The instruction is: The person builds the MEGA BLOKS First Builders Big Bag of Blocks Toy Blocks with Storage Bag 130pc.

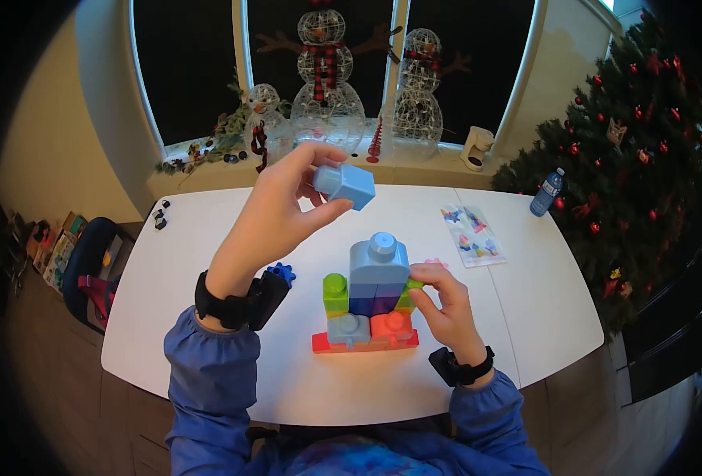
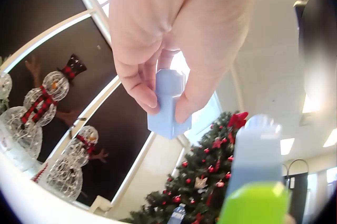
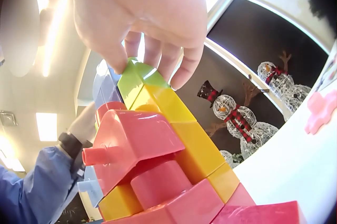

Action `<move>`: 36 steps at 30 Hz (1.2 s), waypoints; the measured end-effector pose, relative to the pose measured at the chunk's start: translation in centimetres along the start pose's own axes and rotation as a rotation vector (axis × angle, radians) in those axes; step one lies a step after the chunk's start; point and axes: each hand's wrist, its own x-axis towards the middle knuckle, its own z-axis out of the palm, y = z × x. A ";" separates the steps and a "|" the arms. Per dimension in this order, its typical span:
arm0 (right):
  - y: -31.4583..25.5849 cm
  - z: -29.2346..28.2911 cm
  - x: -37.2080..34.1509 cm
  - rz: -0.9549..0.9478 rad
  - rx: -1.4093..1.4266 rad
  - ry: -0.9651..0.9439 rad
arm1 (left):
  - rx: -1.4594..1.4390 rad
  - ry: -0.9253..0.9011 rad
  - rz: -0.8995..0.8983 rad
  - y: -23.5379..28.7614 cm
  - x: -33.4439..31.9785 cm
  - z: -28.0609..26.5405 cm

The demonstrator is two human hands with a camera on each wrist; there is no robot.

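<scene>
My left hand (image 1: 268,198) is raised above the table and pinches a light blue toy block (image 1: 354,187) between thumb and fingers. The block has a round stud and is tilted on its side in the head view. Below it stands a block structure with a rounded light blue block (image 1: 379,266) at its top. A lime green block (image 1: 335,295) flanks it on the left. Grey-blue (image 1: 348,327) and coral (image 1: 391,324) blocks sit in front, over a red base (image 1: 326,344). My right hand (image 1: 448,311) grips the right-hand green block (image 3: 138,80), above yellow blocks (image 3: 174,107).
A dark blue gear-shaped piece (image 1: 282,274) lies left of the structure. A pink piece (image 3: 321,110) lies behind it on the right. A picture sheet (image 1: 473,236) and a water bottle (image 1: 548,193) are farther right on the white table (image 1: 184,270); small black items (image 1: 161,216) sit far left.
</scene>
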 end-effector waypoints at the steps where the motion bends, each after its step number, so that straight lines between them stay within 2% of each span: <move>1: 0.1 0.0 0.0 -0.003 -0.001 0.003 | -0.028 -0.029 0.033 1.6 0.1 -0.4; 4: 0.1 0.1 -0.1 -0.006 0.000 0.007 | 0.260 -0.196 0.315 5.0 0.2 -1.4; 7: -0.1 0.2 -0.1 0.004 0.003 0.005 | 0.334 -0.237 0.385 5.2 -0.1 -0.5; 11: 0.2 0.1 -0.1 -0.002 0.009 0.004 | 0.261 -0.260 0.265 5.8 -0.1 0.4; 17: 0.0 0.1 -0.1 0.006 0.017 0.000 | 0.281 -0.284 0.291 4.3 0.1 0.7; 20: 0.1 0.2 -0.1 -0.008 0.023 0.009 | 0.241 -0.272 0.223 4.1 -0.4 1.3; 26: 0.2 0.2 -0.2 0.016 0.024 0.009 | 0.230 -0.267 0.201 3.9 -1.1 1.4; 29: 0.4 0.2 -0.3 0.043 0.039 -0.004 | 0.160 -0.199 0.150 3.4 -3.1 1.8; 32: -0.1 -0.4 -0.4 0.128 0.067 -0.036 | 0.074 -0.128 -0.075 0.5 -7.2 2.2; 33: -0.3 -0.5 -0.6 0.169 0.079 -0.049 | 0.123 -0.161 -0.167 -0.1 -8.6 2.5; 36: -0.3 -1.1 -1.5 0.266 0.068 -0.038 | 0.128 -0.207 -0.290 -2.5 -12.8 4.0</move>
